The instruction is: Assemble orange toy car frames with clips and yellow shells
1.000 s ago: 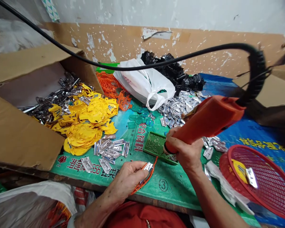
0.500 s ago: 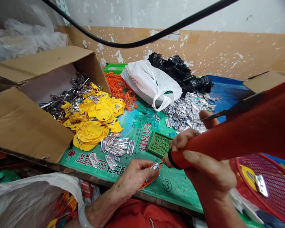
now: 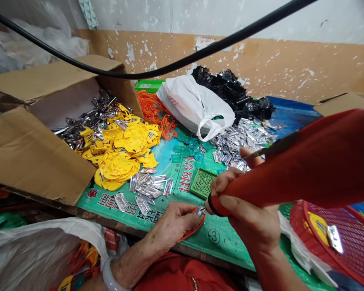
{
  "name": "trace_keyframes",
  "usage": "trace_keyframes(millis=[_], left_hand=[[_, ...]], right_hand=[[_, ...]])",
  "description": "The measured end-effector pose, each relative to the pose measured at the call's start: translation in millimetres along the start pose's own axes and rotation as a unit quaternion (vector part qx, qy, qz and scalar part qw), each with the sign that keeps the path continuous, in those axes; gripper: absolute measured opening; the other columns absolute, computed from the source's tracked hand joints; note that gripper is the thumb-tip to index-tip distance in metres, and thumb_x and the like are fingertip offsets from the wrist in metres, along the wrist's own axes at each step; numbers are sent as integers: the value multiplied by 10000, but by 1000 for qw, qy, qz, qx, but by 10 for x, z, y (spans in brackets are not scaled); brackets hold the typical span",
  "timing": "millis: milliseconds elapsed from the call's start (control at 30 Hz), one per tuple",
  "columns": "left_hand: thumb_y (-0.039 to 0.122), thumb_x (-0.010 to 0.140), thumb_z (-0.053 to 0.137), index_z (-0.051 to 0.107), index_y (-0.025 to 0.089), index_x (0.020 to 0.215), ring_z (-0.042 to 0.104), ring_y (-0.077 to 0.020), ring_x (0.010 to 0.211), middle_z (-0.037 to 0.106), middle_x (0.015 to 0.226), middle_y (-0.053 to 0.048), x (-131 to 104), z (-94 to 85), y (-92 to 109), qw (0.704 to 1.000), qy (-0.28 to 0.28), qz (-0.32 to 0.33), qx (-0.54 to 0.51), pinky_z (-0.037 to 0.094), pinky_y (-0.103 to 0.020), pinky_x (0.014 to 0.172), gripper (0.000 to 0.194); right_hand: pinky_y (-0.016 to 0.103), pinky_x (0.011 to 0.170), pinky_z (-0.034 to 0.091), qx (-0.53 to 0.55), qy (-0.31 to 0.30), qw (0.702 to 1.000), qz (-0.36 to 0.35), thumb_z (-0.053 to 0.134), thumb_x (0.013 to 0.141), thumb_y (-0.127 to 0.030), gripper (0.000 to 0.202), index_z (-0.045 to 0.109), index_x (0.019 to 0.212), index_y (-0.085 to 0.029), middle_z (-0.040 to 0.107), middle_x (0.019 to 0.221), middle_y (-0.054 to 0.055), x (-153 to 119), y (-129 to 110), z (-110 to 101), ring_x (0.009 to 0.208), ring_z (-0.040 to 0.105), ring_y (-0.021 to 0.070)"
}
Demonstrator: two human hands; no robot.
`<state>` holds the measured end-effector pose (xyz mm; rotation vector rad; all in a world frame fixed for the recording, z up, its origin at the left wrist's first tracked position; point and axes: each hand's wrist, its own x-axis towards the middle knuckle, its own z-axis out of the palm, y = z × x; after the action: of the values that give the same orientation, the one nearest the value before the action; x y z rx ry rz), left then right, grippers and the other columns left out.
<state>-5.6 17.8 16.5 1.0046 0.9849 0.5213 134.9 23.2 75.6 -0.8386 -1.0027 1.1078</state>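
Note:
My left hand (image 3: 176, 224) pinches a small silver metal piece (image 3: 200, 211) with an orange part (image 3: 194, 229) around it, near the table's front edge. My right hand (image 3: 248, 216) is wrapped round a long red tool (image 3: 279, 178) with a black ring at its end. That end meets the silver piece, and the exact contact is hidden. A thin dark metal tip (image 3: 267, 150) lies along the red tool, beside a raised fingertip. Just behind the hands sits a small green tray (image 3: 202, 183) of tiny parts.
A cardboard box (image 3: 39, 161) spills yellow parts (image 3: 124, 145) at left. Silver plates (image 3: 148, 188) lie mid-table. Behind are orange parts (image 3: 153, 107), a white bag (image 3: 194, 105) and black parts (image 3: 230, 89). A red basket (image 3: 303, 226) stands at right. A black cable (image 3: 157, 72) hangs across.
My right hand and the red tool have moved slightly left, bringing the tool's end closer to the silver piece. The cable hangs lower on the left side, and the view has shifted a little.

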Motion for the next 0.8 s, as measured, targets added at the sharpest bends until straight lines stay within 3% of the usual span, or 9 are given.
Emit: trace_keyframes(millis=[200, 267, 333, 400, 633, 800], left_hand=[[312, 728, 561, 567, 145, 623, 285, -92, 540, 364, 561, 46, 7, -7, -55, 1000, 0, 4, 3, 207, -243, 510, 197], [315, 732, 569, 592, 145, 646, 310, -95, 537, 396, 564, 42, 8, -8, -86, 1000, -1, 6, -10, 236, -241, 519, 192], [318, 726, 583, 609, 150, 652, 344, -101, 535, 434, 564, 36, 7, -5, -107, 1000, 5, 7, -20, 264, -240, 526, 186], [319, 716, 600, 623, 155, 648, 385, -111, 544, 470, 564, 30, 5, 1, -116, 1000, 13, 9, -27, 292, -238, 535, 179], [381, 714, 636, 645, 152, 613, 459, -131, 556, 497, 514, 24, -13, 17, -111, 998, 10, 12, -56, 347, -248, 562, 251], [380, 675, 670, 678, 148, 648, 497, -145, 577, 532, 528, 18, -10, 18, -103, 997, 14, -5, -70, 367, -253, 576, 233]], right_hand=[[303, 556, 447, -12, -15, 1000, 5, 666, 621, -83, 651, 451, 1187, -323, 596, 645, -67, -7, 14, -17, 598, 532, 154], [296, 549, 441, -15, -24, 1000, 10, 668, 625, -85, 415, 564, 977, -278, 587, 647, -53, -8, 20, -26, 605, 526, 148], [291, 540, 436, -23, -34, 999, 13, 667, 632, -95, 199, 575, 743, -231, 572, 651, -36, -11, 31, -36, 609, 521, 142], [290, 528, 434, -32, -45, 998, 11, 662, 638, -105, 154, 554, 645, -215, 559, 658, -29, -16, 48, -44, 607, 518, 140], [293, 534, 450, -69, -58, 996, -12, 661, 664, -92, 148, 570, 620, -201, 551, 712, -17, -58, 135, -89, 622, 523, 134], [295, 543, 467, -73, -73, 995, -16, 674, 668, -88, 157, 594, 719, -213, 571, 726, -18, -90, 132, -98, 609, 543, 133]])
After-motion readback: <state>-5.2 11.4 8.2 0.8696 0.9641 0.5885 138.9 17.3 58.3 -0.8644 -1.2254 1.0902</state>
